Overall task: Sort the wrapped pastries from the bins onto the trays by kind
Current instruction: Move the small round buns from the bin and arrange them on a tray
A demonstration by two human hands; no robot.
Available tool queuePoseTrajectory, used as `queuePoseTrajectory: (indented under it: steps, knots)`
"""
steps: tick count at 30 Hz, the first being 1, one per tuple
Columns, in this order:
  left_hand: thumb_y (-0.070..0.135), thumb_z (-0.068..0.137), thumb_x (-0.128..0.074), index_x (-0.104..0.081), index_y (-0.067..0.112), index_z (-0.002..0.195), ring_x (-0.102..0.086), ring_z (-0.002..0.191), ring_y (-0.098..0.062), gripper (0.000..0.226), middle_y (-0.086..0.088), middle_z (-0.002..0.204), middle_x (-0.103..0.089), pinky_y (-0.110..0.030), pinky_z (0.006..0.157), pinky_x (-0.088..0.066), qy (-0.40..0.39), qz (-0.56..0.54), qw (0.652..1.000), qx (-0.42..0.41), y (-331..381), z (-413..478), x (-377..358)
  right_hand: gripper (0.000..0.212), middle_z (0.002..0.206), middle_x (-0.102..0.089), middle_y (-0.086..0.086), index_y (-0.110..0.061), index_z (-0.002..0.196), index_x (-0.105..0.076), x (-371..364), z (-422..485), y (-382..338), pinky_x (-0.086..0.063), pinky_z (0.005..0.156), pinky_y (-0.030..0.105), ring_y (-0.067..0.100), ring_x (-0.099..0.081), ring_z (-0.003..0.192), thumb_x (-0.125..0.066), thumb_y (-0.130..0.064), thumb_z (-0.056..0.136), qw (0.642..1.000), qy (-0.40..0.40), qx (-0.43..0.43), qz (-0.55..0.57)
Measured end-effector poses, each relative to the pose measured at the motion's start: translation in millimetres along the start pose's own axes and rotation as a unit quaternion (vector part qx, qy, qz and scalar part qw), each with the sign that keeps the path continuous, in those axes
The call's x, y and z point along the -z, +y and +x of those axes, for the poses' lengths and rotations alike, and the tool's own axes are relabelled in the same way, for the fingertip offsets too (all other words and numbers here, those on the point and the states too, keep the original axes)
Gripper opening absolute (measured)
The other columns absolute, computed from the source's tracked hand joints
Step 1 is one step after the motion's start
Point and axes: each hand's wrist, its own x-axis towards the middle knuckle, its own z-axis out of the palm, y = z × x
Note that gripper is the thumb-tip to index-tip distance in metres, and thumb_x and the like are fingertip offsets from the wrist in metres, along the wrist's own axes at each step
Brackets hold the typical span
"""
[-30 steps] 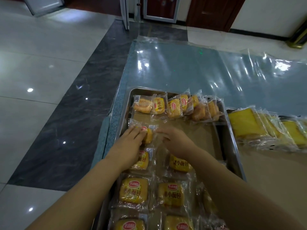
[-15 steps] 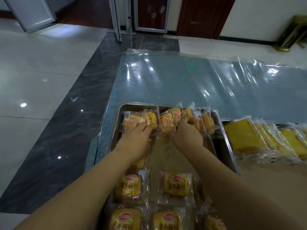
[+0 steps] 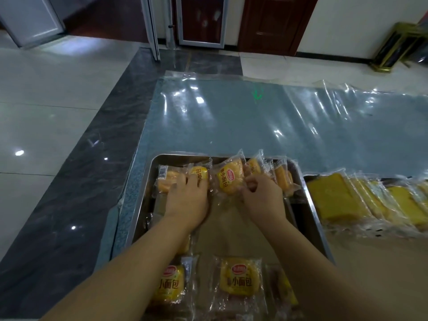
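A steel tray point(image 3: 144, 193) holds wrapped small yellow buns, several in a row along its far wall and more flat near me point(image 3: 239, 278). My left hand point(image 3: 188, 201) lies over the back row, its fingers pressing on a bun point(image 3: 199, 173) beside another bun packet point(image 3: 168, 181). My right hand point(image 3: 262, 199) has curled fingers that pinch the wrapper of an upright bun point(image 3: 231, 179). More buns point(image 3: 281, 179) lean behind that hand. To the right, a second tray point(image 3: 311, 205) carries wrapped yellow cake slices point(image 3: 333, 198) laid overlapping.
The trays sit on a table covered with shiny plastic film point(image 3: 243, 121); its left edge point(image 3: 139, 158) drops to a dark tiled floor. Brown paper point(image 3: 231, 228) lines the middle of the bun tray. Doors and a brass stand are far behind.
Both hands moved from the tray's middle up to the back row of buns. The right hand took hold of a bun's wrapper. The view tilted upward.
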Motion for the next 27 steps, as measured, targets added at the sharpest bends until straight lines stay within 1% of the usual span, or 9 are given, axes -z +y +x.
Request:
queuePoseTrajectory:
  steps: [4,8,11,13,15,18,21,24,27]
  knots:
    - [0.03,0.089,-0.049,-0.062,0.017,0.101,-0.05,0.096,-0.02,0.022,-0.003,0.102,-0.065,-0.033,0.078,-0.041,0.035,-0.057,0.998,-0.017,-3.5,-5.1,8.2,0.018,0.088,-0.061,-0.012,-0.022,0.105,-0.061,14.0,-6.6,6.7,-0.046,0.064,0.016,0.0,-0.058,0.079,-0.063,-0.022,0.087,0.999,0.005,-0.014,0.049]
    - [0.016,0.086,-0.059,-0.065,0.01,0.09,-0.058,0.079,-0.02,0.009,-0.007,0.086,-0.065,-0.031,0.071,-0.046,0.092,-0.151,0.984,-0.007,-0.2,-13.3,32.2,0.019,0.087,-0.062,-0.013,-0.024,0.11,-0.062,31.1,-15.8,16.9,-0.051,0.06,0.022,0.004,-0.06,0.074,-0.056,-0.023,0.092,0.996,0.013,-0.018,0.085]
    - [0.009,0.081,-0.066,-0.067,0.006,0.095,-0.065,0.078,-0.021,0.015,-0.01,0.089,-0.069,-0.028,0.069,-0.051,0.138,-0.179,0.973,-0.046,3.2,-23.7,44.3,0.019,0.091,-0.061,-0.009,-0.029,0.107,-0.062,45.4,-21.6,27.4,-0.057,0.064,0.034,0.011,-0.061,0.076,-0.049,-0.022,0.095,0.994,0.036,-0.012,0.103]
    - [0.011,0.079,-0.067,-0.067,0.007,0.098,-0.066,0.08,-0.018,0.02,-0.009,0.092,-0.07,-0.024,0.072,-0.05,0.147,-0.172,0.969,-0.099,4.8,-33.7,48.4,0.021,0.101,-0.058,-0.005,-0.033,0.102,-0.062,55.3,-24.8,35.5,-0.055,0.064,0.031,0.011,-0.059,0.083,-0.045,-0.022,0.096,0.994,0.056,-0.008,0.089]
    - [0.014,0.075,-0.066,-0.068,0.009,0.098,-0.067,0.081,-0.016,0.023,-0.006,0.093,-0.071,-0.021,0.075,-0.047,0.14,-0.16,0.965,-0.153,6.1,-44.4,50.5,0.023,0.107,-0.052,-0.003,-0.034,0.1,-0.062,65.2,-27.1,42.6,-0.052,0.063,0.025,0.009,-0.056,0.087,-0.043,-0.022,0.097,0.996,0.061,-0.01,0.069]
    - [0.015,0.07,-0.069,-0.07,0.01,0.095,-0.067,0.083,-0.018,0.026,-0.006,0.095,-0.071,-0.025,0.076,-0.05,0.098,-0.142,0.957,-0.235,5.9,-55.4,47.2,0.025,0.108,-0.048,-0.004,-0.031,0.1,-0.063,77.3,-28.9,50.2,-0.057,0.072,0.037,0.016,-0.056,0.091,-0.041,-0.02,0.097,0.998,0.028,-0.02,0.058]
    - [0.012,0.059,-0.084,-0.072,0.011,0.091,-0.068,0.08,-0.021,0.035,-0.007,0.096,-0.071,-0.029,0.065,-0.056,0.015,-0.105,0.95,-0.295,5.3,-60.4,42.5,0.025,0.109,-0.052,0.001,-0.028,0.105,-0.061,86.2,-30.1,54.9,-0.056,0.076,0.044,0.023,-0.059,0.092,-0.039,-0.02,0.096,0.999,-0.034,-0.034,0.009]
    - [0.015,0.044,-0.092,-0.074,0.015,0.09,-0.069,0.081,-0.021,0.049,-0.004,0.096,-0.071,-0.027,0.061,-0.055,-0.062,-0.059,0.958,-0.273,9.4,-61.4,42.2,0.035,0.124,-0.047,0.005,-0.029,0.126,-0.052,87.9,-33.2,60.9,-0.054,0.083,0.043,0.024,-0.055,0.103,-0.04,-0.019,0.095,0.994,-0.047,-0.039,-0.09]
    - [0.013,0.051,-0.089,-0.073,0.012,0.094,-0.067,0.089,-0.026,0.047,-0.008,0.102,-0.07,-0.033,0.066,-0.056,-0.074,-0.073,0.962,-0.253,15.7,-61.4,42.0,0.037,0.134,-0.042,0.005,-0.023,0.131,-0.051,84.5,-43.3,64.2,-0.044,0.093,0.037,0.025,-0.044,0.118,-0.046,-0.02,0.094,0.981,-0.002,0.026,-0.191]
